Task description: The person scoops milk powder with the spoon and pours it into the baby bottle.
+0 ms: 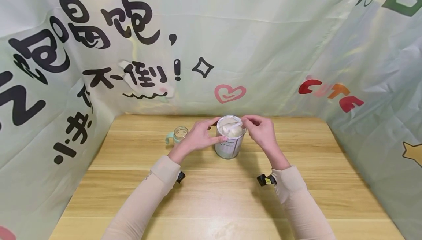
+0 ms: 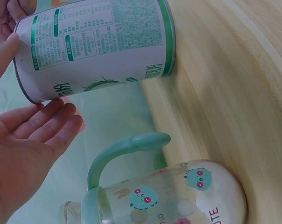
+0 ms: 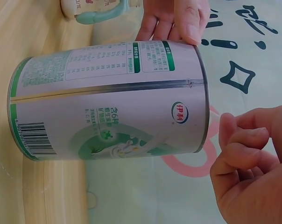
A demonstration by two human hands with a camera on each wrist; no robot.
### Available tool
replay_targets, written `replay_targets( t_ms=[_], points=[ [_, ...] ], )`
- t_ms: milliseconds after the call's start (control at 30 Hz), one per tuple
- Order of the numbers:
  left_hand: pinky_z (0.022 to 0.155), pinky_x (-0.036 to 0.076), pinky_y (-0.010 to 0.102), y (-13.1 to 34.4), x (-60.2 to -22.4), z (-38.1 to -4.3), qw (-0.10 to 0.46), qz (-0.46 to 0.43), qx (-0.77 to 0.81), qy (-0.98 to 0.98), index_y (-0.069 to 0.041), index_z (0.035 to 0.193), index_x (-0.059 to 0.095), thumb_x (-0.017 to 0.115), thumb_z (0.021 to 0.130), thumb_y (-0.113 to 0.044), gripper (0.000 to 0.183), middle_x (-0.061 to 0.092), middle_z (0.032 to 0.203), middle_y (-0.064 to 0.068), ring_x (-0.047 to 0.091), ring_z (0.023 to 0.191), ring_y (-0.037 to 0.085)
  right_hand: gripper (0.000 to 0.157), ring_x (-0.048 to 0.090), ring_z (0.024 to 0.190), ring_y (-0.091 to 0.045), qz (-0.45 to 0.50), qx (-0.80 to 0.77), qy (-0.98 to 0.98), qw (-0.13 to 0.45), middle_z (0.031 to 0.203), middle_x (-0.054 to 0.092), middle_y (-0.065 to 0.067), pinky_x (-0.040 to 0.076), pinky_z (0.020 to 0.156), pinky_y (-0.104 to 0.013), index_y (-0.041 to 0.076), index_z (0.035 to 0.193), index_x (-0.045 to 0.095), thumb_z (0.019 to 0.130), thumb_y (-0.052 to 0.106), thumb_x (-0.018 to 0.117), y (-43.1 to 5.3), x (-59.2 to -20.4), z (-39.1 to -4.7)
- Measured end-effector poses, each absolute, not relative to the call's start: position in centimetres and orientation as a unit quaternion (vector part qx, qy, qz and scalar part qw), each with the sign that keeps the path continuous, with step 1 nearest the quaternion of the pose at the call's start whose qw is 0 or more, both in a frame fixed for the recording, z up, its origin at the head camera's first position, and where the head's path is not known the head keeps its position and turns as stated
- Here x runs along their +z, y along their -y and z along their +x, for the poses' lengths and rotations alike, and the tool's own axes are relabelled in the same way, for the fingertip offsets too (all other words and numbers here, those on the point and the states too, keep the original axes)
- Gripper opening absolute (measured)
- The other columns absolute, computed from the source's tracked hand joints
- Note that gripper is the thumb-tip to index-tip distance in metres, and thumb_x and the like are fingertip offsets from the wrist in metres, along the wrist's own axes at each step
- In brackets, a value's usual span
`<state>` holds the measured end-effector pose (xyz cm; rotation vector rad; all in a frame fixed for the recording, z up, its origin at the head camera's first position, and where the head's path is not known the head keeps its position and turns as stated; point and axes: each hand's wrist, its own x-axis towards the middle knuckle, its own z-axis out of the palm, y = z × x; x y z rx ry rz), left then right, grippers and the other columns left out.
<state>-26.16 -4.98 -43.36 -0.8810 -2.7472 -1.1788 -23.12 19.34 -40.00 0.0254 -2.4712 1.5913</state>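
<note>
Wooden table [image 1: 215,196] under can [image 1: 227,150]. Can stands upright, top open, pale powder [image 1: 236,132] inside. Clear bottle [image 1: 180,134] with mint handle [image 1: 169,137] left of can. My left hand [image 1: 199,136] grips can near rim. My right hand [image 1: 262,130], at can's right rim, pinches white scoop [image 1: 234,125] angled into can's mouth.

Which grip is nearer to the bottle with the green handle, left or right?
Left. The left grip is beside the bottle, holding the can; the right grip is across the can from the bottle, pinching the white scoop.
</note>
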Motion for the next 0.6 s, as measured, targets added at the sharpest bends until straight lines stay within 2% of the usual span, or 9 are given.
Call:
replay_targets(
  t_ms=[100, 200, 267, 433, 600],
  points=[
    [0.104, 0.058, 0.048, 4.95, -43.34, -26.15, 0.014, -0.283, -0.377, 0.882, -0.010, 0.156, 0.051, 0.085, 0.087, -0.051, 0.087, 0.064, 0.148, 0.014, 0.064, 0.133, 0.034, 0.028, 0.047, 0.049, -0.001, -0.006, 0.565, 0.820, 0.093, 0.078, 0.076, -0.003, 0.036, 0.045, -0.018, 0.002, 0.111, 0.080, 0.100, 0.026, 0.071, -19.42, -40.09, -23.16],
    [0.104, 0.058, 0.047, 4.94, -43.29, -26.14, 0.013, -0.282, -0.376, 0.883, -0.009, 0.156, 0.051, 0.085, 0.087, -0.050, 0.087, 0.064, 0.148, 0.014, 0.064, 0.133, 0.033, 0.029, 0.045, 0.047, -0.002, -0.009, 0.583, 0.808, 0.089, 0.083, 0.077, -0.013, 0.035, 0.044, -0.018, 0.002, 0.112, 0.079, 0.100, 0.028, 0.073, -19.47, -40.04, -23.08],
    [0.105, 0.058, 0.047, 4.95, -43.24, -26.12, 0.011, -0.281, -0.374, 0.884, -0.010, 0.157, 0.051, 0.085, 0.087, -0.050, 0.087, 0.063, 0.149, 0.014, 0.064, 0.134, 0.033, 0.031, 0.045, 0.048, -0.002, -0.005, 0.589, 0.803, 0.089, 0.085, 0.076, -0.015, 0.035, 0.044, -0.018, 0.001, 0.113, 0.079, 0.100, 0.029, 0.073, -19.48, -40.03, -23.11],
    [0.106, 0.057, 0.049, 4.96, -43.26, -26.15, 0.008, -0.279, -0.373, 0.885, -0.010, 0.157, 0.050, 0.085, 0.087, -0.051, 0.088, 0.062, 0.151, 0.015, 0.063, 0.135, 0.036, 0.036, 0.048, 0.051, -0.001, 0.004, 0.591, 0.802, 0.087, 0.080, 0.075, -0.003, 0.039, 0.046, -0.018, -0.003, 0.117, 0.077, 0.100, 0.028, 0.074, -19.41, -39.92, -23.26],
    [0.106, 0.057, 0.049, 4.94, -43.32, -26.19, 0.014, -0.279, -0.367, 0.887, -0.011, 0.157, 0.051, 0.084, 0.087, -0.053, 0.088, 0.062, 0.151, 0.014, 0.063, 0.134, 0.032, 0.032, 0.050, 0.052, -0.002, 0.007, 0.591, 0.802, 0.086, 0.086, 0.075, -0.013, 0.041, 0.047, -0.018, -0.001, 0.116, 0.078, 0.101, 0.027, 0.073, -19.27, -39.92, -23.31]
  ],
)
